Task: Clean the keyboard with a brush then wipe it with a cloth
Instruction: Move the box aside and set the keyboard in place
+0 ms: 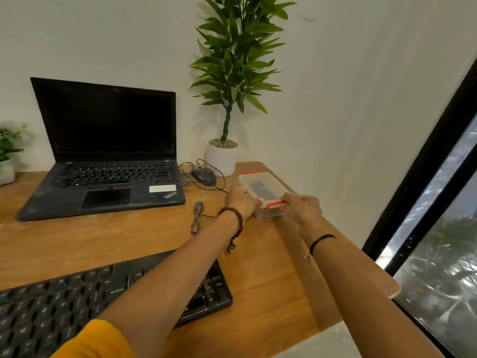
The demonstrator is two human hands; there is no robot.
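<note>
A black keyboard [64,301] lies at the near left of the wooden desk [271,275], partly under my left forearm. Toward the far right corner stands a clear plastic box [260,188] with red clips and a dark object inside. My left hand [241,201] grips the box's left near corner. My right hand [300,208] grips its right near end, fingers at the red clip [276,204]. No brush or cloth shows in plain view.
An open black laptop [108,161] sits at the back left. A wired mouse [204,175] with loose cable and a coiled cable [197,217] lie between laptop and box. A potted plant [223,156] stands behind. A window runs along the right.
</note>
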